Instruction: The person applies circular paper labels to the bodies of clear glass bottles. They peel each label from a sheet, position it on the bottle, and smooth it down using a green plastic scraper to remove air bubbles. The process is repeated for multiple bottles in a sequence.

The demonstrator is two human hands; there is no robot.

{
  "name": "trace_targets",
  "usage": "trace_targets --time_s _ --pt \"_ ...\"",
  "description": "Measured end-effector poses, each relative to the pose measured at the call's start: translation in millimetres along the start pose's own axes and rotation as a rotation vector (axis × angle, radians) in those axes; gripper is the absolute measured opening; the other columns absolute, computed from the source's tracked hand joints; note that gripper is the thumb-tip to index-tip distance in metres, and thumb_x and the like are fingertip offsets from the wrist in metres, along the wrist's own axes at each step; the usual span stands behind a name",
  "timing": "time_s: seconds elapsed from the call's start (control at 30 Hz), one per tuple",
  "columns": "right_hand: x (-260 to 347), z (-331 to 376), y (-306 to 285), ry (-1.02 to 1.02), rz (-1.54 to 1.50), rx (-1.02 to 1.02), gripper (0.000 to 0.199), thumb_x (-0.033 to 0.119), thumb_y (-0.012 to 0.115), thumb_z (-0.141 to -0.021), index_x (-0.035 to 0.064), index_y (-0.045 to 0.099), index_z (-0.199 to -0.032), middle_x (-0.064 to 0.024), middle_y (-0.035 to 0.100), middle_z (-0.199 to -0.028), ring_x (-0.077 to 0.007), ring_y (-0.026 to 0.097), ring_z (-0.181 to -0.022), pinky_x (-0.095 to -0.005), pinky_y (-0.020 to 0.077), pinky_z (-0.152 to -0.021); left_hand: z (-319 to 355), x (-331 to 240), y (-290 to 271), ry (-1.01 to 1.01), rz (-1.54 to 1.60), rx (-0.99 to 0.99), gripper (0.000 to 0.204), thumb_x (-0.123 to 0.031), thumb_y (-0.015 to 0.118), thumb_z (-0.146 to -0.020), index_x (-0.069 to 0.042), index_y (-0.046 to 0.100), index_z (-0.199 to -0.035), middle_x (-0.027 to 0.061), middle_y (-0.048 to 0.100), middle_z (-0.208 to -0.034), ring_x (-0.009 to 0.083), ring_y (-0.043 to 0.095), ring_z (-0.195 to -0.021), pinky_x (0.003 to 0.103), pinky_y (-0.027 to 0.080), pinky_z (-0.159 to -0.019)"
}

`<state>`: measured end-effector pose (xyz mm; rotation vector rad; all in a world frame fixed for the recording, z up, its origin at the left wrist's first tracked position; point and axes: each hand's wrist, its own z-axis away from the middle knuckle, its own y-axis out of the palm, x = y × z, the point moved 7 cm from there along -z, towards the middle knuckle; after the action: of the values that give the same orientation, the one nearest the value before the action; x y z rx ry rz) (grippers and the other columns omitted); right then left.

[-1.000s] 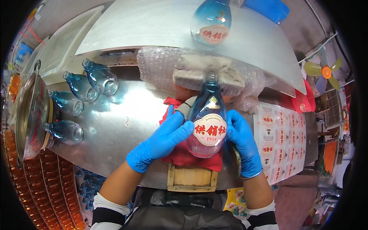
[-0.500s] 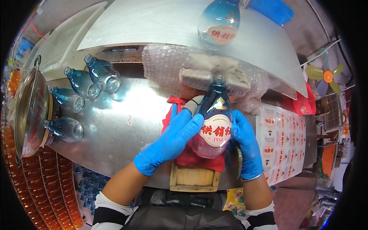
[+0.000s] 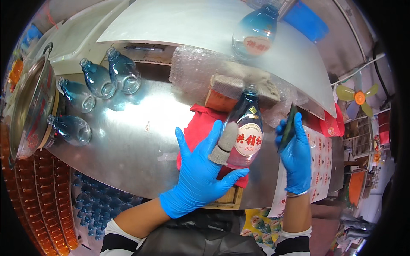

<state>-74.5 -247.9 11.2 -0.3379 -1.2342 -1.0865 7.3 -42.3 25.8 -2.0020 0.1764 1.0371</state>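
A blue-to-clear glass bottle (image 3: 244, 112) with a cream oval label (image 3: 249, 141) lies tilted on a red cloth (image 3: 204, 123). Its neck rests by a grey cloth pad (image 3: 235, 81). My left hand (image 3: 200, 175), in a blue glove, is spread with its fingers apart at the bottle's left side. A grey knitted finger cover (image 3: 226, 143) sits on one of its fingers, against the bottle. To the right of the bottle, my gloved right hand (image 3: 297, 160) grips a thin, dark green flat piece (image 3: 288, 128), raised off the glass.
Several bluish bottles (image 3: 124, 70) lie at the left beside a metal bowl (image 3: 32, 106). Printed label sheets (image 3: 314, 166) lie at the right. Another labelled bottle (image 3: 256, 30) stands on the white board at the back. Bubble wrap (image 3: 192, 68) lies behind the pad.
My left hand has opened out beside the bottle. My right hand has moved off the bottle to the right, the dark green piece now raised in its fingers. The view has shifted slightly.
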Motion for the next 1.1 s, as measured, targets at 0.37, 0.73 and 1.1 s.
trace_targets --time_s 0.37,0.73,1.1 --pt "69 77 149 -1.468 1.578 0.536 0.028 0.005 0.076 -0.061 0.0145 0.069 -0.086 -0.0008 0.056 -0.076 -0.0163 0.049 -0.061 -0.0301 0.0369 -0.056 10 2 1 -0.100 0.013 -0.127 0.088 -0.047 0.067 -0.073 -0.002 0.029 -0.138 0.0153 0.044 -0.130 0.0314 0.045 -0.118 0.063 -0.010 -0.101" --pt "63 89 77 -1.183 1.132 0.467 0.033 0.004 0.080 -0.055 0.0129 0.072 -0.086 -0.0004 0.060 -0.079 -0.0167 0.052 -0.070 -0.0273 0.0400 -0.061 -2 2 -16 0.160 -0.272 -0.073 0.055 -0.033 0.068 -0.075 -0.029 0.050 -0.127 0.0117 0.051 -0.124 0.0250 0.054 -0.108 0.063 -0.010 -0.102" --pt "61 60 46 -0.931 0.744 0.425 0.038 -0.010 0.075 -0.058 0.0063 0.069 -0.092 -0.0073 0.056 -0.090 -0.0153 0.058 -0.077 -0.0259 0.0534 -0.065 -2 13 -15 0.135 -0.342 -0.009 0.055 -0.034 0.072 -0.069 -0.016 0.056 -0.119 0.0102 0.055 -0.121 0.0226 0.057 -0.106 0.064 -0.016 -0.099"
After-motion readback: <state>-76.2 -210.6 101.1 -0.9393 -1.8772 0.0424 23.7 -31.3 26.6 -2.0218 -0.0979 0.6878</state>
